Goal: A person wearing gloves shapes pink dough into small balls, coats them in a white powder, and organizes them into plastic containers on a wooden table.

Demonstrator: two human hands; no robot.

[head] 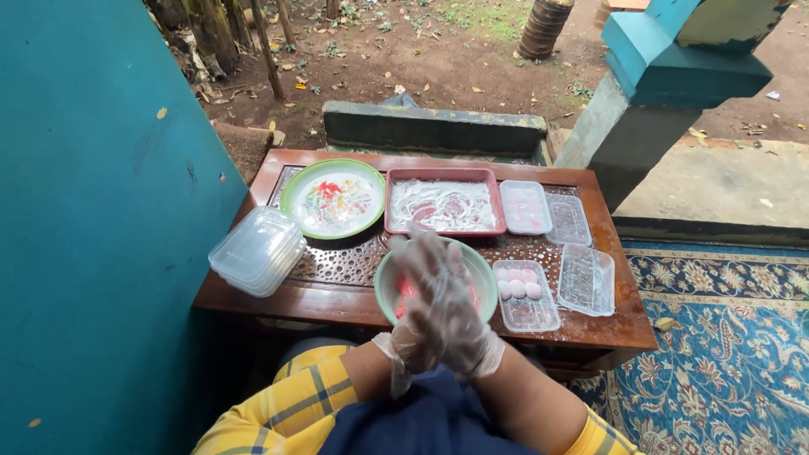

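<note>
gloved hands (438,312) pressed palm to palm, holding nothing visible, above green bowl (389,286) at table edge (278,305)

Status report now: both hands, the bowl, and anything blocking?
Left hand and right hand gloved, pressed palm to palm above green bowl. Whether anything sits between palms: hidden. Clear container with pale round sweets beside bowl. Nothing blocking.

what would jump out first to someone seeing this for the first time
The two gloved hands, left hand and right hand, pressed palm to palm over a green bowl at the table's near edge. Behind it sits a red tray dusted white, with a green plate to its left.
</note>
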